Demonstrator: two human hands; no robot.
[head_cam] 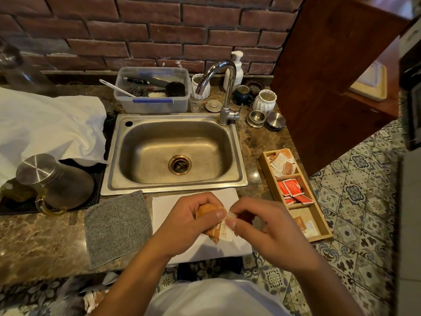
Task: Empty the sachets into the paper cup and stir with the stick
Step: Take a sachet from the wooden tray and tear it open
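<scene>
**Supervisor:** Where are we on the task?

**Operator:** Early, as I read it. I've got my left hand (189, 221) and my right hand (257, 222) together at the near edge of the counter, above a white napkin (196, 197) that lies just in front of the sink (173, 153). Between them is one orange-and-white sachet (219, 232).

**Supervisor:** How are the fingers set?

**Operator:** Left thumb and forefinger pinch the sachet's top edge, with the other fingers curled around its upper part. Right thumb and forefinger pinch the white corner just beside them. It looks like a tearing grip. I can't tell whether the tear has started; the fingertips hide that edge.

**Supervisor:** And the cup? The stick?

**Operator:** I can't see either. No paper cup shows anywhere on the counter, and if one stands below my hands it's hidden. No stirring stick is visible either.

**Supervisor:** Other sachets?

**Operator:** A wooden tray (323, 229) sits to the right, with three compartments: orange-and-white sachets far, red sachets (292, 190) in the middle, a few pale ones near. It's apart from my hands.

**Supervisor:** So what remains?

**Operator:** My judgement: nearly all of it. Opening this sachet, pouring it, doing any others, then stirring. Nothing shows as poured yet.
</scene>
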